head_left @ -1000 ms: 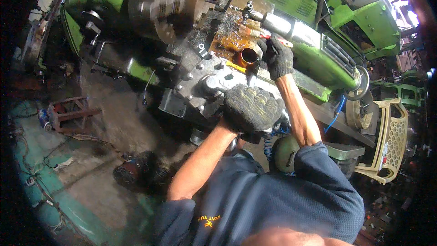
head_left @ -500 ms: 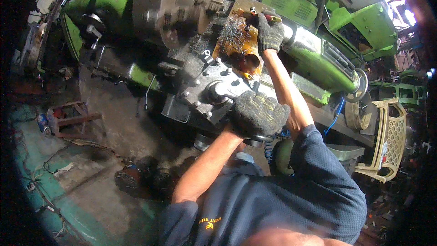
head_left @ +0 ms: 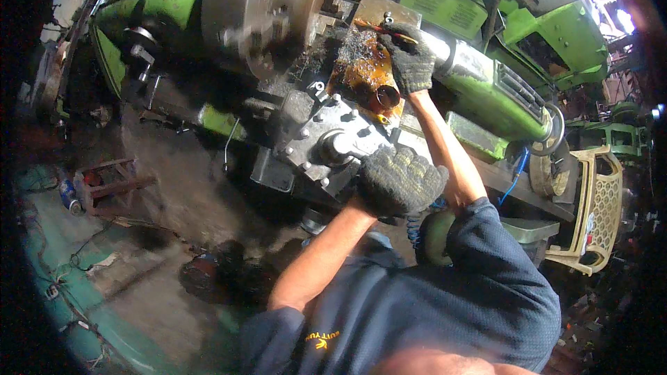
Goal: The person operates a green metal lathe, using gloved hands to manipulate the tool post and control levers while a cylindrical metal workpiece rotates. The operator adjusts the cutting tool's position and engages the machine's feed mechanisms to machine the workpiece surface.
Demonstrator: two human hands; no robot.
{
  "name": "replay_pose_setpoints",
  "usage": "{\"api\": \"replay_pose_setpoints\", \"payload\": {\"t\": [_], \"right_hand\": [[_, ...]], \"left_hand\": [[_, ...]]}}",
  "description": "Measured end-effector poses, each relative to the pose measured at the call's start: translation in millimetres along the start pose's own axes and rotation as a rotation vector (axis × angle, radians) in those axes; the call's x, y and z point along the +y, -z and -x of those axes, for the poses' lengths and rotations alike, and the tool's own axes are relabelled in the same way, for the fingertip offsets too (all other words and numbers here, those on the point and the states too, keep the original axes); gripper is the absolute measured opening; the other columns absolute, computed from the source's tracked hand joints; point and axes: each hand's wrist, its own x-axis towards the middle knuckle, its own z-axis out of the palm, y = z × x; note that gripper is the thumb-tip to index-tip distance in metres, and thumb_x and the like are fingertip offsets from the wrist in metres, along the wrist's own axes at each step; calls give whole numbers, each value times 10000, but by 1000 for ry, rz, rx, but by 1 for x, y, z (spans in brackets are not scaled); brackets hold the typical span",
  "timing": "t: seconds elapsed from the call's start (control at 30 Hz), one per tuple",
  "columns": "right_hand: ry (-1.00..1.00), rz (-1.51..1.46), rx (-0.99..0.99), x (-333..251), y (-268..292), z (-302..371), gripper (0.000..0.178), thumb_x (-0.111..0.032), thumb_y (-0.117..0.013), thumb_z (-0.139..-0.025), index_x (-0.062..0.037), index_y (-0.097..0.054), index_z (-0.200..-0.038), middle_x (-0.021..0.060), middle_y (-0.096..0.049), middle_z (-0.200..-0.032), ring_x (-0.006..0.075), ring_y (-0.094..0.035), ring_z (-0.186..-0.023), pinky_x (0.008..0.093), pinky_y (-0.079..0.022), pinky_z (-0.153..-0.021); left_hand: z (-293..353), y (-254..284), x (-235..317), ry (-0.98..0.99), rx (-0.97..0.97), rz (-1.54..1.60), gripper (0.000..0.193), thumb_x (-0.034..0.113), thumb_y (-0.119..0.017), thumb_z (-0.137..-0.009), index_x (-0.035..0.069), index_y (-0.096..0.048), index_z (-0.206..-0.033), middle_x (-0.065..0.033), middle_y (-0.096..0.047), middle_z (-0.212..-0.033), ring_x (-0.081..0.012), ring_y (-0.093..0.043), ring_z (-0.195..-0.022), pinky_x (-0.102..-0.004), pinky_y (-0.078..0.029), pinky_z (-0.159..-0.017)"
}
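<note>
A slender red tool [head_left: 374,26] is held in the right hand [head_left: 411,61], the nearer of the two, with gloved fingers closed round it. Its long axis is laid across that hand and pointed out to the hand's left, toward the chuck [head_left: 236,0]; what its tip is cannot be told. An oily plate [head_left: 381,69] strewn with chips is found just left of the same hand. Nearer the body, a pale lever [head_left: 356,146] is gripped by the left hand [head_left: 403,180].

Dark grey knit gloves [head_left: 412,66] cover the hands [head_left: 403,182], and the navy short-sleeved shirt [head_left: 431,298] bears orange print [head_left: 321,342].
</note>
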Motion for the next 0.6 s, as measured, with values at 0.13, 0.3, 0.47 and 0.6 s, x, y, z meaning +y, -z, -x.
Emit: {"api": "replay_pose_setpoints", "payload": {"t": [0.13, 0.3, 0.47, 0.6], "right_hand": [[-122, -38, 1, 11, -18, -10, 244, -122, -807, -837, -76, -752, -1069, 81, -766, -1016, 179, -729, -932, 317, -568, -854], [-235, -33, -23, 8, -27, -19, 238, -135, -814, -832, -79, -764, -1058, 75, -777, -990, 177, -732, -921, 317, -566, -850], [-242, -87, 0, 5, -31, -21, 224, -139, -805, -837, -80, -765, -1050, 77, -777, -989, 177, -736, -911, 313, -565, -844], [-229, -76, 3, 9, -36, -22, 212, -120, -804, -832, -81, -767, -1037, 70, -778, -981, 164, -733, -904, 309, -564, -838]], "left_hand": [[5, -4, 1, 9, -80, 31, 147, 269, -723, -778, 181, -682, -889, -28, -578, -689, -225, -590, -625, -405, -436, -485], [3, 1, 0, -2, -130, 32, 137, 279, -705, -799, 188, -674, -897, -29, -580, -689, -223, -593, -629, -406, -441, -478], [13, -9, 2, 20, -204, -15, 152, 296, -691, -812, 205, -685, -934, -24, -575, -700, -218, -593, -648, -414, -442, -482], [15, -9, 4, 18, -112, -66, 150, 292, -692, -811, 210, -686, -937, -16, -563, -715, -213, -588, -661, -426, -466, -523]]}}
